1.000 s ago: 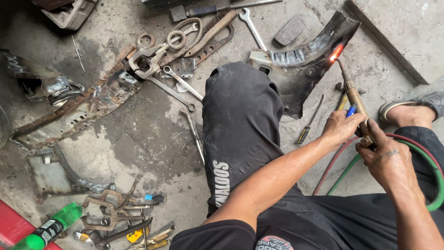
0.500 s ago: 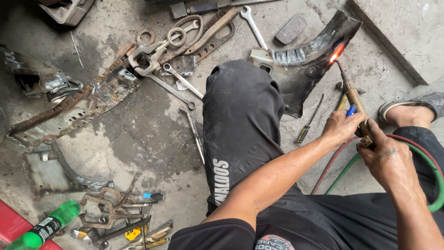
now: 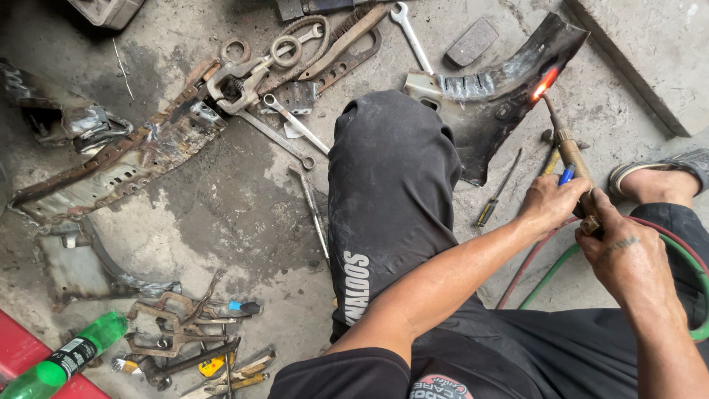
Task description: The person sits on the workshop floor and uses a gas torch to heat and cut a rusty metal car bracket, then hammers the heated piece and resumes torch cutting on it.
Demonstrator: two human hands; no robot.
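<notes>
The person squats on a stained concrete floor (image 3: 244, 214), and both hands meet at the right side of the scene on one gas torch (image 3: 572, 159). The left hand (image 3: 550, 203) is closed around the brass body of the torch, with the fingers curled over it just beside a small blue valve (image 3: 567, 176). The right hand (image 3: 628, 255) sits a little nearer to the person and is also closed, gripping the rear end of the torch where the hoses join (the palm side is hidden, so the exact grip cannot be seen). A red hose (image 3: 539, 255) and a green hose (image 3: 554, 277) run from there toward the near side.

The torch points to the far side, and its thin tip reaches a curved, dark metal panel (image 3: 487, 111) that lies on the floor beyond the knee (image 3: 391, 185). At the tip an orange glow (image 3: 545, 83) shows on the panel surface.

Between panel and hands a screwdriver (image 3: 498, 192) lies on the floor. Farther left, wrenches (image 3: 295, 125) and a rusty strip of sheet metal (image 3: 125, 162) are scattered. At the near left corner are some locking pliers (image 3: 173, 325) and a green bottle (image 3: 63, 355). A foot in a sandal (image 3: 657, 177) rests at the right edge.
</notes>
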